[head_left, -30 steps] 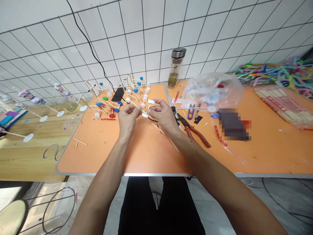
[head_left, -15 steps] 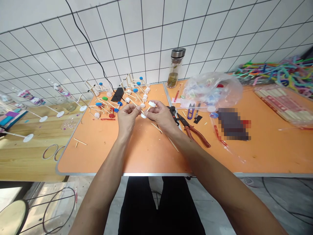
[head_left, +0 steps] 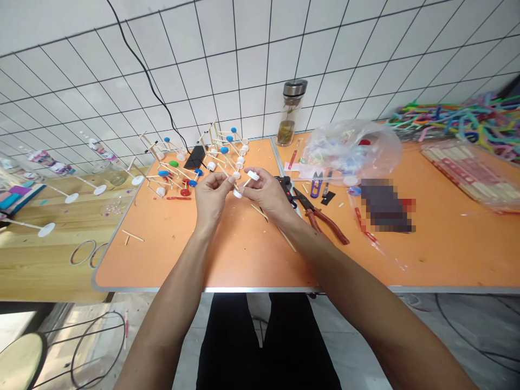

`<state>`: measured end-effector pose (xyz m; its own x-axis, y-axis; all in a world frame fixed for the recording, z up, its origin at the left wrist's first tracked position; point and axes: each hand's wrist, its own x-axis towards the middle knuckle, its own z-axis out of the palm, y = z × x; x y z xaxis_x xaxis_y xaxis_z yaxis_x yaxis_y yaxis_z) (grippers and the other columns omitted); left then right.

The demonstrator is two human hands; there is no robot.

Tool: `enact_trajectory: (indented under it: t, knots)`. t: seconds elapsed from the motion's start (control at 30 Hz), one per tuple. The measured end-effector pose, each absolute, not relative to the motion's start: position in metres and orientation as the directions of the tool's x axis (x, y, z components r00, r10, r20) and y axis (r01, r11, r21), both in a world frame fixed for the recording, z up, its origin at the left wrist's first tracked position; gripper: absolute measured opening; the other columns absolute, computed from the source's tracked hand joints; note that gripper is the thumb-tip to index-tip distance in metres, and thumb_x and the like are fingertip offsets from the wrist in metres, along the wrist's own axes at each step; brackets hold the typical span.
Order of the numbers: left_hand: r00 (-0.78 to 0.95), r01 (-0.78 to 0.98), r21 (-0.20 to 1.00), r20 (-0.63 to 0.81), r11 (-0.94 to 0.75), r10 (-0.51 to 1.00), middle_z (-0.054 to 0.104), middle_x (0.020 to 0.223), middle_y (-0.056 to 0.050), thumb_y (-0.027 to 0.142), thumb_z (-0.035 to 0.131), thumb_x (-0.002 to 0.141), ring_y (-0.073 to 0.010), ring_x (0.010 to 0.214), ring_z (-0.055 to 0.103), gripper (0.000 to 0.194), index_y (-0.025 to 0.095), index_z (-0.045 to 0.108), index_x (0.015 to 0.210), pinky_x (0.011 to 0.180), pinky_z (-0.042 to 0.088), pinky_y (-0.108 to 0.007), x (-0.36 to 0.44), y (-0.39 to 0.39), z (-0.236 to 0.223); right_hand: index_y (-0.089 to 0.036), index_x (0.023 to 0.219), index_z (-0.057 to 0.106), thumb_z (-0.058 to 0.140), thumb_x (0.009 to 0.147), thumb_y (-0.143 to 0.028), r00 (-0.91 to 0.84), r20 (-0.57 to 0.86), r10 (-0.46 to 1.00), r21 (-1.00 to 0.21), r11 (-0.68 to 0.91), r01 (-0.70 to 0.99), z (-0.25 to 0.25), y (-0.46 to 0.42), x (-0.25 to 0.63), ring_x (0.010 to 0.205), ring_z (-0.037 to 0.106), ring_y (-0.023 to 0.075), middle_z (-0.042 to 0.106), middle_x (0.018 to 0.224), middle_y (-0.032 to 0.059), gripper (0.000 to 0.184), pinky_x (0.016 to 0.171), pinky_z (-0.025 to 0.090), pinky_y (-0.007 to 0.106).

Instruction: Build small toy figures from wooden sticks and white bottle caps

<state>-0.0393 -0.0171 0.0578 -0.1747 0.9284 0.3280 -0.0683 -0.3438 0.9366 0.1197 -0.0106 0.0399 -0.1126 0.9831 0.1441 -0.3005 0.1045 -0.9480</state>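
Note:
Both hands meet over the orange table (head_left: 227, 254), around a small assembly of thin wooden sticks with white bottle caps. My left hand (head_left: 212, 197) pinches a stick of it between thumb and forefinger. My right hand (head_left: 266, 194) is closed on its other side, by a short stick that carries a white cap (head_left: 253, 176). A second white cap (head_left: 238, 193) shows below, between the hands. Fingertips cover part of the joints. Just behind stand several stick frames with blue, white, red and green caps (head_left: 225, 150).
Right of my hands lie red-handled pliers (head_left: 325, 219), purple snips (head_left: 316, 185) and a black glue gun (head_left: 286, 189). A glass bottle (head_left: 287, 119) stands by the wall, beside a plastic bag of caps (head_left: 349, 149). Bundled wooden sticks (head_left: 467, 173) lie far right. Cut sticks (head_left: 133, 235) lie left.
The white cap by my right hand has turned and shifted slightly. Both hands keep their grip in nearly the same place; the view has moved very little.

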Motion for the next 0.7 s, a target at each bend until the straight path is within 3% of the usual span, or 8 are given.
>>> enact_trajectory:
  t: [0.5, 0.7]
  knots:
    - [-0.17, -0.085, 0.937, 0.32, -0.338, 0.932, 0.073, 0.071, -0.002, 0.055, 0.101, 0.075, -0.0134, 0.067, 0.066, 0.041, 0.02, 0.079, 0.077, 0.065, 0.052, -0.025, -0.0385, -0.0169, 0.0568, -0.023, 0.126, 0.064, 0.101, 0.064, -0.037, -0.106, 0.117, 0.987, -0.953, 0.081, -0.29, 0.0408, -0.0112, 0.1201, 0.076, 0.069, 0.0171, 0.071, 0.076, -0.0078, 0.073, 0.075, 0.049, 0.032]
    - [-0.18, -0.069, 0.952, 0.281, -0.297, 0.943, 0.072, 0.07, -0.002, 0.048, 0.098, 0.076, -0.0131, 0.067, 0.066, 0.033, 0.019, 0.081, 0.079, 0.064, 0.05, -0.024, -0.0391, -0.017, 0.0574, -0.022, 0.127, 0.065, 0.099, 0.065, -0.036, -0.099, 0.113, 0.989, -0.954, 0.08, -0.29, 0.0394, -0.0109, 0.1206, 0.076, 0.067, 0.0166, 0.071, 0.076, -0.0075, 0.072, 0.074, 0.046, 0.031]
